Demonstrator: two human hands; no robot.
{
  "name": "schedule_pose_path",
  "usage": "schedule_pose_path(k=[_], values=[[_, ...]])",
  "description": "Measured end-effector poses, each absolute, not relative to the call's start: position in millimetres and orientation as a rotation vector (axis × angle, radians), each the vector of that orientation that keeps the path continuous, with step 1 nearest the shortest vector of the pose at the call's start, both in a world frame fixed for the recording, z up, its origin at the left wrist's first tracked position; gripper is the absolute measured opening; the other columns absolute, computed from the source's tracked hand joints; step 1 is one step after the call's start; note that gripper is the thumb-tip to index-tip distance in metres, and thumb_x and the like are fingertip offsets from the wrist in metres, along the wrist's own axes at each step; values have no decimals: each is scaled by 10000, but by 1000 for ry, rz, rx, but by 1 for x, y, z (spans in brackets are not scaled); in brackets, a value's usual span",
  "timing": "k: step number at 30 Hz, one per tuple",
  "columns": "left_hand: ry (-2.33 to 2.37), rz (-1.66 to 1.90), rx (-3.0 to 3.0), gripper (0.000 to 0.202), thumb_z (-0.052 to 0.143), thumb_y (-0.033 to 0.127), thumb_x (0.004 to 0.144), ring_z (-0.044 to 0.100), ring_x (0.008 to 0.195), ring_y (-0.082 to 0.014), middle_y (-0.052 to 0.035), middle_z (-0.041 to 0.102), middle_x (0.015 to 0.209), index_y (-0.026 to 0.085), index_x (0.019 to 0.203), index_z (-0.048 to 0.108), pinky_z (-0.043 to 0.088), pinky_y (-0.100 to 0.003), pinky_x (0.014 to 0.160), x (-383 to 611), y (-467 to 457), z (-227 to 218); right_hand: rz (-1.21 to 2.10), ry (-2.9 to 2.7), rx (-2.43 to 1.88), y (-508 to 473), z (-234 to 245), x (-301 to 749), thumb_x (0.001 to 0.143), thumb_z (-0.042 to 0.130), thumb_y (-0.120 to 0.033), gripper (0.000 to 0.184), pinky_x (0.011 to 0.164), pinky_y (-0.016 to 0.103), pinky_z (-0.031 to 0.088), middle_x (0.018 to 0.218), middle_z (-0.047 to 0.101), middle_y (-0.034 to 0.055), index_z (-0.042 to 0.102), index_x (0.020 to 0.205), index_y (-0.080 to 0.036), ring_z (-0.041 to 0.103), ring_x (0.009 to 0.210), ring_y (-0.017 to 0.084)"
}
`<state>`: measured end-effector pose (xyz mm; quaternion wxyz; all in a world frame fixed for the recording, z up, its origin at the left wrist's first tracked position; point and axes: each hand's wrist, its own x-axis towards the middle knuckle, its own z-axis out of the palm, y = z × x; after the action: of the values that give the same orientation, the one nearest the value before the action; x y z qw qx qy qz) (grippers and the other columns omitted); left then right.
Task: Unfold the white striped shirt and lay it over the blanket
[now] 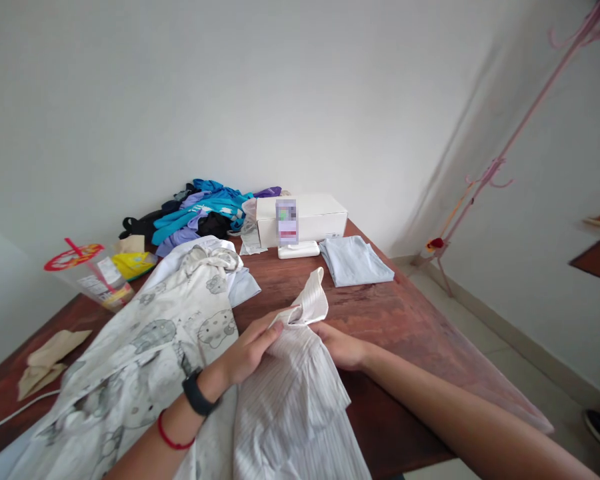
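Observation:
A white pinstriped shirt lies on the brown wooden table in front of me. My left hand, with a black watch and a red string at the wrist, presses flat on the shirt near its collar, fingers stretched out. My right hand grips the shirt's right edge beside the collar, fingers curled under the cloth. The collar sticks up between both hands. A white garment printed with grey cartoon figures lies to the left, under my left forearm.
A folded pale blue cloth lies behind the shirt. A white box and a pile of blue, purple and black clothes stand at the back. A plastic cup with a red lid and brown paper sit left. A pink coat stand rises at right.

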<state>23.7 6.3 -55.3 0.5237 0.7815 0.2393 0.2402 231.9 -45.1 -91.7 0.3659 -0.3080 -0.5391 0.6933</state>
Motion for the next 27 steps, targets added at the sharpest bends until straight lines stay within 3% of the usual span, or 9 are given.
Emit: schedule_pose_path(k=[4, 8, 13, 16, 19, 22, 27], values=[[570, 525, 1836, 470, 441, 444, 1038, 413, 1442, -278, -31, 499, 1532, 264, 1459, 551, 213, -435, 1245, 22, 7, -57, 1812, -1156, -789, -44, -93, 230, 773, 758, -623, 561, 1031, 502, 441, 988, 742, 107, 739, 1051, -137, 688, 995, 278], [546, 504, 1780, 474, 411, 441, 1047, 395, 1454, -271, -35, 525, 1512, 270, 1471, 537, 231, -446, 1239, 23, 4, -53, 1780, -1105, -783, -42, -92, 229, 748, 791, -587, 519, 992, 476, 462, 943, 743, 95, 742, 1005, -139, 689, 974, 272], [584, 537, 1718, 441, 443, 469, 1028, 529, 1333, -291, -57, 685, 1320, 243, 1324, 680, 344, -436, 1174, 24, 4, -53, 1734, -1135, -772, -40, -92, 232, 743, 800, -523, 403, 793, 339, 503, 762, 712, 33, 728, 811, -132, 657, 738, 182], [661, 643, 1569, 431, 506, 512, 989, 615, 1203, -309, -71, 764, 1115, 202, 1118, 775, 443, -425, 1088, 22, 10, -64, 1697, -1130, -842, -39, -91, 235, 753, 784, -502, 415, 620, 247, 436, 614, 628, 1, 668, 652, -116, 546, 565, 108], [751, 894, 1247, 368, 587, 492, 943, 636, 1176, -296, -61, 771, 1060, 193, 1042, 778, 451, -411, 1096, 21, 18, -71, 1666, -1027, -908, -37, -87, 239, 767, 760, -432, 394, 510, 211, 339, 553, 563, -16, 609, 566, -130, 464, 496, 75], [807, 1059, 889, 332, 603, 422, 928, 648, 1184, -289, -62, 769, 1079, 191, 1113, 755, 485, -411, 1079, 22, 24, -65, 1550, -918, -904, -33, -83, 245, 743, 741, -361, 315, 506, 210, 362, 567, 600, 9, 628, 551, -139, 497, 506, 88], [881, 1179, 596, 321, 561, 335, 945, 712, 1077, -287, -103, 781, 994, 132, 1117, 741, 556, -406, 996, 17, 32, -45, 1382, -787, -881, -21, -78, 265, 726, 658, -397, 317, 533, 270, 469, 557, 640, 68, 638, 528, -150, 583, 522, 160]])
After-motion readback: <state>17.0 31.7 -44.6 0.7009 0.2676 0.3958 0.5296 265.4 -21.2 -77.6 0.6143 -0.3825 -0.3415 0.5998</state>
